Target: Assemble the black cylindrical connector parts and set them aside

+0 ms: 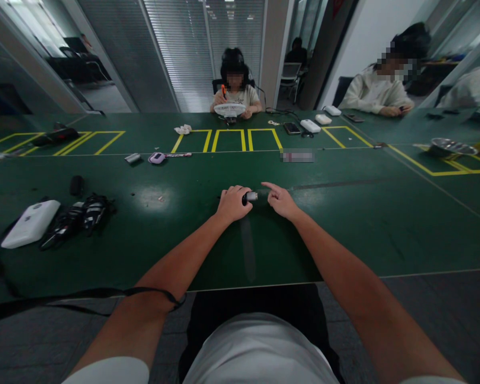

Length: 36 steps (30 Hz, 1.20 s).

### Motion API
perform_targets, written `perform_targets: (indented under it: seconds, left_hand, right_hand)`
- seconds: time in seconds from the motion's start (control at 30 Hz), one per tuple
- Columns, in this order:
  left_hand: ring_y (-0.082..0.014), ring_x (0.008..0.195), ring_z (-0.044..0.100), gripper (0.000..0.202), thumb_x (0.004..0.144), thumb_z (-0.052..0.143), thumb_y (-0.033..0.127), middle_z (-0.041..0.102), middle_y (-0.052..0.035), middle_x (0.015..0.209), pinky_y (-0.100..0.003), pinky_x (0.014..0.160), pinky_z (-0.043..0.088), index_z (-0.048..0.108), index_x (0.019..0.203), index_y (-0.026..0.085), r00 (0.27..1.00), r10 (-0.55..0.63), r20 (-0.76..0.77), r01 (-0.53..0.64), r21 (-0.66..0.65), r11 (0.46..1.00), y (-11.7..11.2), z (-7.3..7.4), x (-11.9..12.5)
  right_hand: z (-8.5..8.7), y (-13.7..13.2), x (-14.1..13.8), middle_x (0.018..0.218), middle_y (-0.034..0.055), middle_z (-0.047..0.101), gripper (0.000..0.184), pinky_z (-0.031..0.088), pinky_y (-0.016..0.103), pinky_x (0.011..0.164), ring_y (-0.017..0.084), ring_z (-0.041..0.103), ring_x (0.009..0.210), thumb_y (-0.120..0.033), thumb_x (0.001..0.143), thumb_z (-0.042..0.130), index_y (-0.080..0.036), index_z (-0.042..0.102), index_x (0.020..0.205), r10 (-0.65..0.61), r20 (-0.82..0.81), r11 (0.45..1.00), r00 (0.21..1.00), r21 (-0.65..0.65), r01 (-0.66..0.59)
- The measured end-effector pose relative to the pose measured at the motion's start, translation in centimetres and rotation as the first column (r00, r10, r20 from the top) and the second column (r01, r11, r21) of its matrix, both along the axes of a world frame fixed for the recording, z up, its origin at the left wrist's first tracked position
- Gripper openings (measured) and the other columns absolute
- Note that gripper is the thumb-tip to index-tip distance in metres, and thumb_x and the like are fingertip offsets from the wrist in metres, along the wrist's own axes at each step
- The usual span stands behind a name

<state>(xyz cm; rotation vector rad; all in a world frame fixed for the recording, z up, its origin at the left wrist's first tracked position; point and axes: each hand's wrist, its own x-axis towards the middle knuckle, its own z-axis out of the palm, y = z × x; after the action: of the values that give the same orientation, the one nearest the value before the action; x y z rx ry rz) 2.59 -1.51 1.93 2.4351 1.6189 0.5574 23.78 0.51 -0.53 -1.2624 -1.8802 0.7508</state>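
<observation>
Our white-sleeved arms reach up from the bottom edge to the middle of the frame, over the dark green bench (344,224). Our left hand (232,203) is curled shut around a small black cylinder with a silver tip (249,197), whose tip pokes out to the right of the fingers (240,190). Our right hand (280,200) sits just beside that tip, forefinger stretched out, holding nothing. At middle left lie a white rectangular power bank (30,223) and black tangled straps (80,213).

No legible text, label, brand or number on anything in view.
</observation>
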Motion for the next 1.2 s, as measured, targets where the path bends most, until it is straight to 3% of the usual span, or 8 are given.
perform_targets:
  seconds: [0.1,0.17,0.23,0.37,0.6,0.8,1.0,1.2]
  left_hand:
    - [-0.0289,0.115,0.052,0.040,0.084,0.058,0.032,0.061,-0.0076,0.125,-0.047,0.098,0.040,0.059,0.123,0.025,1.000,0.001,0.007,-0.001,0.022,1.000,0.1,-0.2,0.0]
    - [-0.0286,0.114,0.053,0.039,0.083,0.058,0.031,0.061,-0.0074,0.124,-0.046,0.097,0.040,0.060,0.121,0.025,1.000,0.003,0.008,-0.004,0.034,0.999,0.1,-0.3,0.0]
    - [-0.0285,0.114,0.053,0.039,0.083,0.058,0.031,0.061,-0.0072,0.124,-0.046,0.097,0.040,0.060,0.121,0.026,1.000,0.001,0.006,-0.001,0.033,0.999,0.2,-0.4,0.0]
    - [-0.0289,0.115,0.053,0.039,0.083,0.058,0.032,0.061,-0.0076,0.125,-0.046,0.097,0.040,0.059,0.122,0.026,1.000,0.000,-0.005,0.000,0.021,1.000,0.1,-0.2,0.0]
    - [-0.0291,0.114,0.053,0.039,0.083,0.058,0.032,0.062,-0.0077,0.124,-0.047,0.098,0.040,0.060,0.121,0.025,1.000,-0.004,0.009,0.004,0.026,1.000,0.1,-0.1,0.0]
    - [-0.0297,0.116,0.052,0.039,0.084,0.057,0.033,0.061,-0.0074,0.125,-0.047,0.099,0.040,0.059,0.123,0.027,1.000,0.000,-0.004,0.000,-0.004,1.000,0.0,0.1,0.0]
    - [-0.0288,0.115,0.052,0.039,0.084,0.057,0.032,0.061,-0.0074,0.125,-0.047,0.098,0.040,0.059,0.122,0.026,1.000,-0.005,0.002,0.005,0.016,1.000,-0.1,0.0,0.0]
    - [-0.0311,0.124,0.048,0.047,0.084,0.056,0.032,0.054,-0.0103,0.136,-0.048,0.103,0.038,0.056,0.130,0.024,0.997,-0.035,-0.073,0.037,0.033,0.999,-0.2,0.1,0.0]
  right_hand:
    - [0.0,0.1,0.2,0.055,-0.0020,0.053,0.035,0.036,0.025,0.058,0.011,0.044,0.053,-0.012,0.070,0.043,-0.014,0.073,0.086,0.022,0.053,0.997,0.998,-0.072,-0.018]
    - [-0.1,0.1,0.2,0.052,-0.0009,0.051,0.026,0.035,0.025,0.057,0.011,0.044,0.051,-0.013,0.070,0.043,-0.015,0.068,0.063,0.034,0.087,0.993,0.996,-0.112,-0.024]
    - [-0.1,0.1,0.2,0.052,-0.0016,0.051,0.027,0.034,0.025,0.056,0.011,0.044,0.051,-0.013,0.069,0.043,-0.015,0.069,0.067,0.023,0.061,0.994,0.998,-0.104,-0.017]
    - [0.0,0.1,0.0,0.054,-0.0046,0.051,0.041,0.034,0.023,0.054,0.010,0.042,0.051,-0.013,0.070,0.043,-0.015,0.072,0.097,0.020,-0.045,0.997,0.999,-0.067,-0.023]
    - [0.0,0.0,0.2,0.050,-0.0019,0.051,0.024,0.031,0.024,0.052,0.010,0.043,0.049,-0.015,0.069,0.043,-0.016,0.066,0.060,-0.002,0.065,0.994,0.998,-0.107,0.009]
    - [-0.1,0.0,0.1,0.055,-0.0044,0.052,0.041,0.032,0.024,0.054,0.010,0.042,0.050,-0.014,0.071,0.043,-0.015,0.073,0.098,0.000,-0.015,0.998,1.000,-0.058,-0.001]
    - [0.5,-0.2,0.1,0.050,-0.0015,0.051,0.024,0.032,0.025,0.052,0.011,0.044,0.049,-0.013,0.068,0.043,-0.017,0.064,0.057,0.006,0.096,0.992,0.995,-0.126,0.006]
    - [0.9,-0.4,-0.2,0.052,-0.0019,0.054,0.025,0.034,0.025,0.056,0.011,0.046,0.051,-0.011,0.067,0.043,-0.017,0.066,0.061,-0.010,0.065,0.992,0.998,-0.125,0.018]
